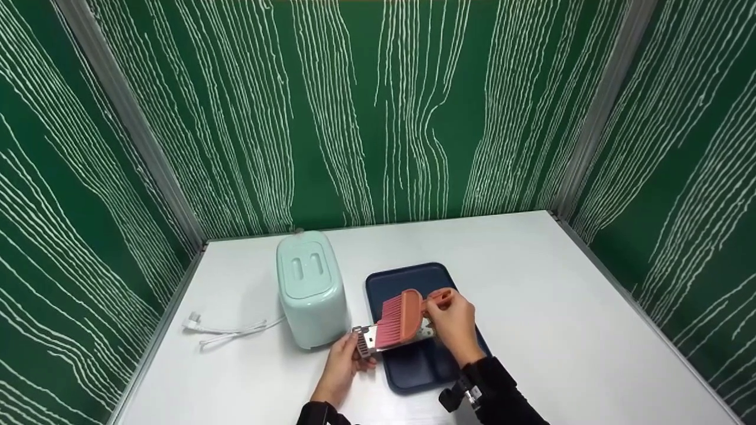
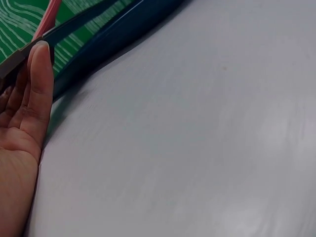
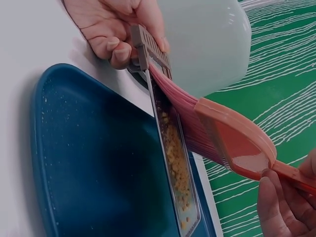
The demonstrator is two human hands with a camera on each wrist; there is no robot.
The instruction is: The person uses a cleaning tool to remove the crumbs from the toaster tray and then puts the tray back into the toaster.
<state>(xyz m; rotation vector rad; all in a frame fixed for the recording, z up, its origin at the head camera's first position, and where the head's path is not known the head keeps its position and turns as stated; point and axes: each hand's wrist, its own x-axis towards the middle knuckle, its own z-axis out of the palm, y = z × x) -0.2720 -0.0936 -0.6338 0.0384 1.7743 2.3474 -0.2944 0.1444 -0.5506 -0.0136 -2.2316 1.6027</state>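
Head, brush: held above the navy tray, its handle pinched by the right hand; judged light and soft-bristled, best gripped there.
Head, crumb tray: clasped by the left hand at its slatted end.
Left wrist, thumb: pressed against that end.
Right wrist, crumbs: borne on thin, probably stiff metal, judged easily spilled if tilted; the slatted end is judged the surest hold.
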